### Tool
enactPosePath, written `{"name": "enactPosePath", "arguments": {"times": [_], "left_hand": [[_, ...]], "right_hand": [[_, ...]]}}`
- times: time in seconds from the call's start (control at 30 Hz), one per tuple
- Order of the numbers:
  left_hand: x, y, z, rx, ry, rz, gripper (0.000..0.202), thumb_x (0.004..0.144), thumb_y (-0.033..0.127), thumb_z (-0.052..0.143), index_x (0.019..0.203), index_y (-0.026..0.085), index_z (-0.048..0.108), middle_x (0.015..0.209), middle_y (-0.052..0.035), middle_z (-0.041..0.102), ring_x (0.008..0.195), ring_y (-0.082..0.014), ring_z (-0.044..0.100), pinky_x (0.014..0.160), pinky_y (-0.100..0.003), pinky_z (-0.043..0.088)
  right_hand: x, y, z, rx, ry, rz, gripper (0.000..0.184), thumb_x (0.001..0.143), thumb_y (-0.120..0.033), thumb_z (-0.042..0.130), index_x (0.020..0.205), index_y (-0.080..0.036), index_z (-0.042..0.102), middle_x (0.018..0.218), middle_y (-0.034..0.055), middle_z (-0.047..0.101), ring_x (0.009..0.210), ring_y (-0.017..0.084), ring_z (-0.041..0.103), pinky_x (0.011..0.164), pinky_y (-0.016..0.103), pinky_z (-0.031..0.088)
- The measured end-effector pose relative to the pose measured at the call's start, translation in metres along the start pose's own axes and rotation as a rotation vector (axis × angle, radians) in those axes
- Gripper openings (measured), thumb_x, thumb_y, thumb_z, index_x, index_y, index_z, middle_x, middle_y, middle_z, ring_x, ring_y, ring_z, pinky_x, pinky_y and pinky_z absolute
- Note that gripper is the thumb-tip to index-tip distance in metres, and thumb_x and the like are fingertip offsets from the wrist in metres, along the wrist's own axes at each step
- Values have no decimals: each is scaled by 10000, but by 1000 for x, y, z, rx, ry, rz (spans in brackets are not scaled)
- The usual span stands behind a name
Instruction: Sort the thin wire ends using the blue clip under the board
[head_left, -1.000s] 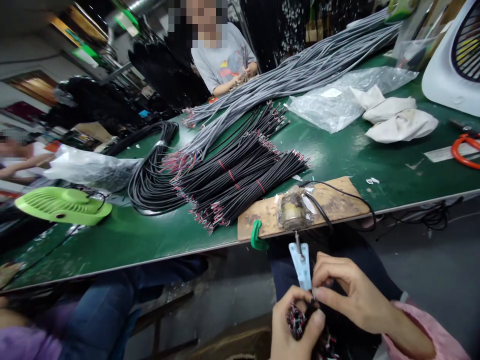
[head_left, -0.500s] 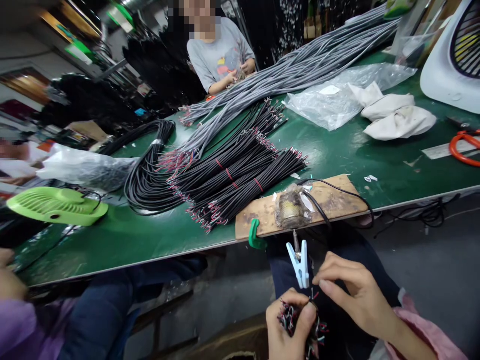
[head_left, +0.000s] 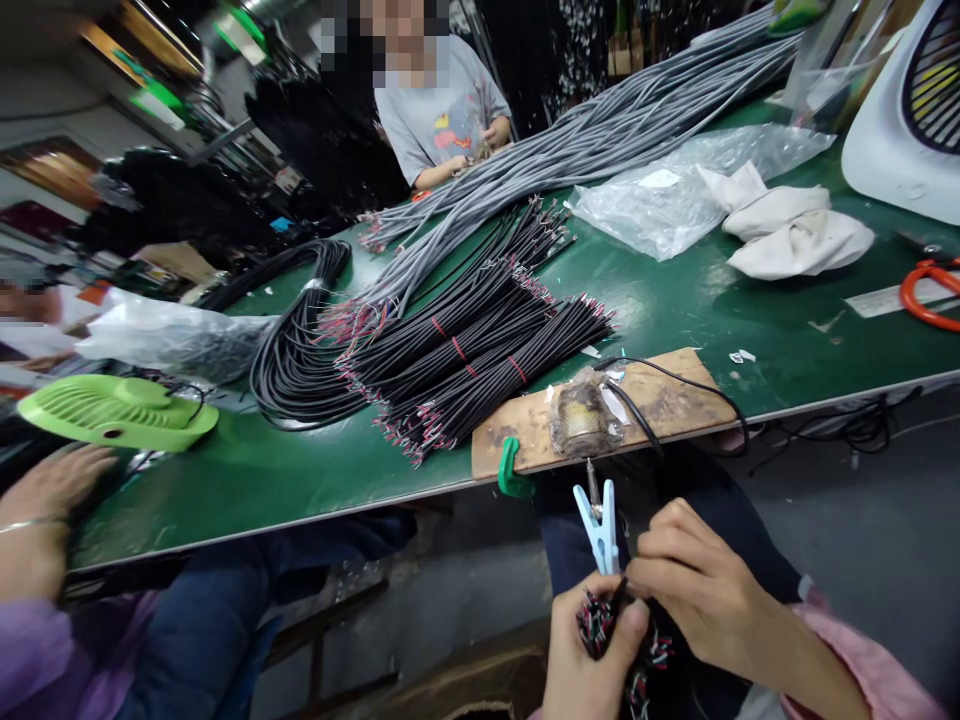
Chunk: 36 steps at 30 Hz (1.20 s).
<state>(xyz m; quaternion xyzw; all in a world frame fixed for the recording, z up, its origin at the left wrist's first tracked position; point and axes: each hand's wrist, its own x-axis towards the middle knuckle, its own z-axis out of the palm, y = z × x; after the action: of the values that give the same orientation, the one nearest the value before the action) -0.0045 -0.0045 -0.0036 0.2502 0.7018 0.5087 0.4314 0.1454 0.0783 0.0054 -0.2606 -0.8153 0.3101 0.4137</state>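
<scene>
My left hand [head_left: 574, 655] is wrapped around a bundle of black cables [head_left: 598, 622] with red, white and dark wire ends poking out. My right hand [head_left: 709, 585] pinches at one cable's end just above the left thumb; the fingers partly cover the wires there. Right above both hands hangs a light-blue clothespin [head_left: 602, 530], clipped near a metal tip [head_left: 592, 474] that juts out past the table's edge. Behind that tip, a taped, mesh-covered metal piece [head_left: 583, 420] sits on a wooden board [head_left: 679, 395].
A green clamp [head_left: 511, 470] grips the board at the table edge [head_left: 247, 505]. Tied black cable bundles [head_left: 480, 365] and long grey cables [head_left: 600, 130] lie behind. Orange-handled scissors [head_left: 930, 295] and a white fan [head_left: 900, 150] are right. A co-worker's hand [head_left: 56, 490] is beside a green fan [head_left: 116, 412].
My left hand has shifted slightly right with the bundle. The right fingertips have come down onto the cable end. At the left, a co-worker's hand has reached onto the table near the green fan.
</scene>
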Motion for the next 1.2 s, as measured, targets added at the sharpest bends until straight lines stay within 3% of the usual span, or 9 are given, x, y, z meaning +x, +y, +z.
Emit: {"name": "enactPosePath", "arguments": {"times": [0.2,0.3,0.4,0.57,0.73,0.9,0.97,1.1,1.2], "left_hand": [[2,-10,0,-99,115,-137,478,566,510,862,852,159,708,717,-45,715,694,-236,691,539,-278,543],[5,-9,-2,-109,101,-104,443,595,523,842,788,155,688,676,-25,687,624,-205,672,475,-243,508],[4,-4,1,-81,51,-54,403,601,505,843,710,151,683,667,-36,688,659,-220,679,523,-255,528],[-3,4,7,8,62,-17,406,509,440,901,748,159,732,727,-64,739,734,-259,692,705,-325,562],[-3,5,5,26,46,72,389,506,455,897,722,167,748,737,-62,729,719,-239,680,698,-302,560],[-3,-6,5,-144,-28,-87,441,630,549,807,803,159,697,524,21,607,324,-92,480,306,-196,382],[-3,-7,7,-171,-36,-109,453,648,559,792,820,156,677,464,50,564,286,-75,434,301,-192,361],[2,-3,9,-200,-11,-128,457,628,539,817,806,148,662,522,29,612,391,-102,533,404,-205,451],[9,1,6,-253,-96,-145,414,626,500,834,684,149,623,554,31,585,433,-90,520,406,-184,428]], "right_hand": [[-10,3,3,-244,43,-219,276,934,-38,466,1096,-144,664,825,62,733,744,197,550,709,372,422],[-11,2,11,-128,122,-102,243,906,-38,520,1028,-179,675,788,46,697,742,191,561,735,365,453],[-5,0,17,105,208,147,133,890,-85,594,889,-188,678,757,34,629,737,184,561,709,330,465],[12,-2,7,427,-13,393,29,839,-212,715,842,-184,707,818,37,646,782,190,594,709,301,458],[14,3,3,558,-67,390,95,858,-219,687,784,-160,695,784,36,625,756,180,583,702,298,444],[4,6,8,556,0,381,85,883,-216,662,817,-166,680,797,40,617,770,187,567,723,320,437],[2,4,9,507,27,347,69,885,-187,652,822,-171,674,791,37,625,776,191,567,766,344,427],[2,3,7,420,79,288,74,878,-124,636,833,-176,665,775,26,621,760,182,560,786,356,412],[0,5,6,425,121,293,89,875,-116,634,820,-183,653,762,14,600,745,169,546,726,318,415]]}}
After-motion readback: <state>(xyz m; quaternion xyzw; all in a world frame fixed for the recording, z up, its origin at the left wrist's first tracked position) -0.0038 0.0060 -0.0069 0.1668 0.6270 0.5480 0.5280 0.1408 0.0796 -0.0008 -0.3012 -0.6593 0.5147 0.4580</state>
